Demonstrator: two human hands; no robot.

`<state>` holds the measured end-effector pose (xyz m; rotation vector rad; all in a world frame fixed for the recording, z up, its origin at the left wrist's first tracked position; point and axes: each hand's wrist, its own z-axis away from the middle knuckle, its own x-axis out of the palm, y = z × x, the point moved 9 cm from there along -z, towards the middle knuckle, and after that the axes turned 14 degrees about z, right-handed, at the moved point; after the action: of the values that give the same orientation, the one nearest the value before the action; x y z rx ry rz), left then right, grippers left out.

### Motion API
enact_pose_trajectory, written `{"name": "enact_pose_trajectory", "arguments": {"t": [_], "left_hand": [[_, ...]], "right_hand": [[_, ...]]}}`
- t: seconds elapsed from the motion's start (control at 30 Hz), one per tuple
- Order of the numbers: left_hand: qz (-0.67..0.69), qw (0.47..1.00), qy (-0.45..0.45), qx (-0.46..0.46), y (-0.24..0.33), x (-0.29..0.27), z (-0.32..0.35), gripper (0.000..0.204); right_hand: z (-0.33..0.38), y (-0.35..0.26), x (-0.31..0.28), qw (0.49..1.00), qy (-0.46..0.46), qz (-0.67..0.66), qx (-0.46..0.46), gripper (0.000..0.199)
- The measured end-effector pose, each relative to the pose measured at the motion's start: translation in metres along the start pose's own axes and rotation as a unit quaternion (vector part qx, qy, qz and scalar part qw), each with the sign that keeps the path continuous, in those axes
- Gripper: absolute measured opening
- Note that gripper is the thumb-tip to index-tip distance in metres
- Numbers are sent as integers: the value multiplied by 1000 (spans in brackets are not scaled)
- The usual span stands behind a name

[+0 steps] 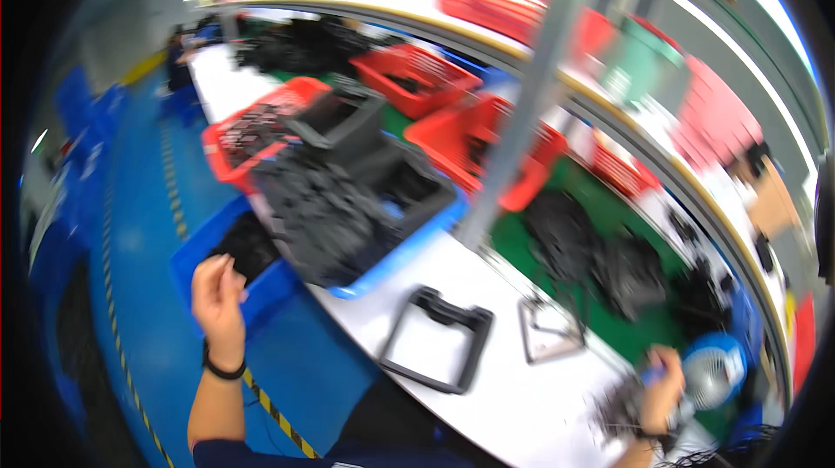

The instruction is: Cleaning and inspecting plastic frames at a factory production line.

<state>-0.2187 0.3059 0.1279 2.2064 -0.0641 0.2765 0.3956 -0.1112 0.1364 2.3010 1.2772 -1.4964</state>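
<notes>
Left hand (217, 294) raised over blue bin (202, 252), grip unclear through blur. Right hand (659, 390) on small black parts (613, 411), grip unclear. Best steady head, pick one piece cleanly.

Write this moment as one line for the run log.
left hand: over blue bin, grip unclear | right hand: at small black parts | white table: black rectangular frame lying flat

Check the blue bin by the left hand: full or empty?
Partly filled: black parts lie in the blue bin, beside the left hand.
</notes>
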Motion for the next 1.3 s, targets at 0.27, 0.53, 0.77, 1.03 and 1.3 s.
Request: {"name": "enact_pose_trajectory", "arguments": {"t": [0.27, 0.53, 0.77, 1.03, 1.3], "left_hand": [[12, 883, -469, 30, 51, 142, 180, 9], [78, 710, -622, -322, 25, 212, 315, 27], [247, 458, -474, -711, 14, 226, 390, 46], [167, 498, -344, -778, -18, 188, 395, 40], [149, 605, -377, -686, -22, 193, 381, 24]], "right_hand": [[27, -130, 137, 976, -99, 33, -192, 26], [76, -154, 141, 964, -75, 144, -209, 23], [174, -171, 66, 934, -307, -64, -170, 33], [194, -125, 66, 911, -312, -266, -45, 60], [207, -144, 66, 928, -209, -303, -56, 28]]}}
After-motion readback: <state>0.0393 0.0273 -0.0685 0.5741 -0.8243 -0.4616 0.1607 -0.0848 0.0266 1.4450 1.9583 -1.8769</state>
